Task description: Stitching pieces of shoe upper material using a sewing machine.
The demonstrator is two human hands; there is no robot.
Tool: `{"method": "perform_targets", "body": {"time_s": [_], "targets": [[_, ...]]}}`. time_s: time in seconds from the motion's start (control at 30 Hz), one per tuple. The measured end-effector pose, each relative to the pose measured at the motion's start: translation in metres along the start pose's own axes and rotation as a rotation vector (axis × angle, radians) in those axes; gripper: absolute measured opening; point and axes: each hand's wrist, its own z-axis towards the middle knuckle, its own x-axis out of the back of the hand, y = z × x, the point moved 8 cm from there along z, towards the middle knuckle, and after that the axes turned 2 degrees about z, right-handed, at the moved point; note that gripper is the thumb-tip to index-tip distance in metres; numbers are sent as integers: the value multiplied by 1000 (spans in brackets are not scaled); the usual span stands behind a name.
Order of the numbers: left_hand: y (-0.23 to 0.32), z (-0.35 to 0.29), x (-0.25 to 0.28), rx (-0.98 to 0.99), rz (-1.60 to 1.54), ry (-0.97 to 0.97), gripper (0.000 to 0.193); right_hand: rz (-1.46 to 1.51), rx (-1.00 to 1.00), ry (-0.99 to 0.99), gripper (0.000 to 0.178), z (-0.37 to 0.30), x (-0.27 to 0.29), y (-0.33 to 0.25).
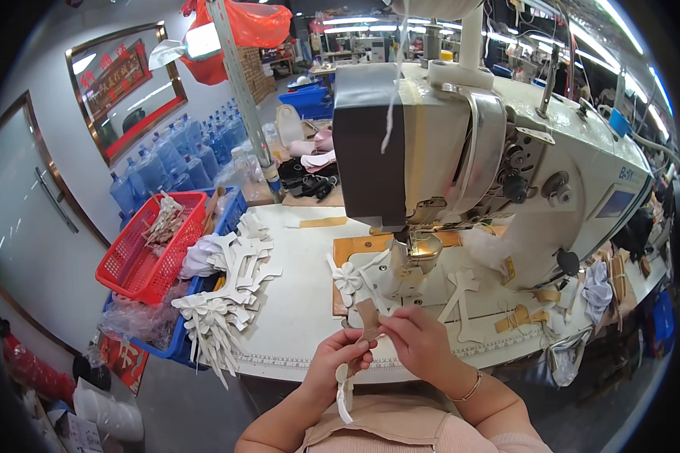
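My left hand point(338, 361) pinches a small brown piece point(369, 318), which looks like leather or fabric, just in front of the sewing machine point(423, 143). Below that hand hangs a white strap point(344, 396), and whether it joins the brown piece is hidden by the fingers. The fingers of my right hand point(417, 341) are closed at the brown piece's right edge. Beyond both hands, a white strappy piece with a flower point(347, 279) lies by the needle area point(415, 253). Another white forked piece point(459, 294) rests flat on the table to the right.
Many white cut pieces point(234, 275) are heaped at the table's left, some hanging over its edge. Beside them a red basket point(132, 260) sits on a blue crate point(177, 340). Tan strips point(517, 318) lie at right. A metal post point(242, 90) rises behind the table.
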Motion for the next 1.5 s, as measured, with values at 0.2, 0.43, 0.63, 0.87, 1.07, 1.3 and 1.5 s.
{"method": "perform_targets", "body": {"time_s": [0.2, 0.43, 0.63, 0.87, 1.07, 1.3, 1.5], "targets": [[0, -2, -3, 3, 40, 20, 21, -14, -66, 46, 25, 21, 7, 1], [8, -13, 9, -43, 97, 26, 18, 36, -67, 65, 20, 26, 4, 6], [177, -79, 80, -807, 861, 620, 15, -1, -275, 132, 15, -6, 37, 54], [243, -45, 153, -545, 2411, 648, 17, -135, -503, 180, 22, -69, 71, 125], [208, -24, 139, -999, 2139, 640, 19, -288, -909, -120, 21, -120, 81, 155], [19, 59, -13, -781, 1854, -294, 32, -215, -829, -60, 16, -114, 62, 140], [-24, 65, -20, -526, 1991, -770, 37, -145, -928, -169, 18, -118, 50, 132]]}}
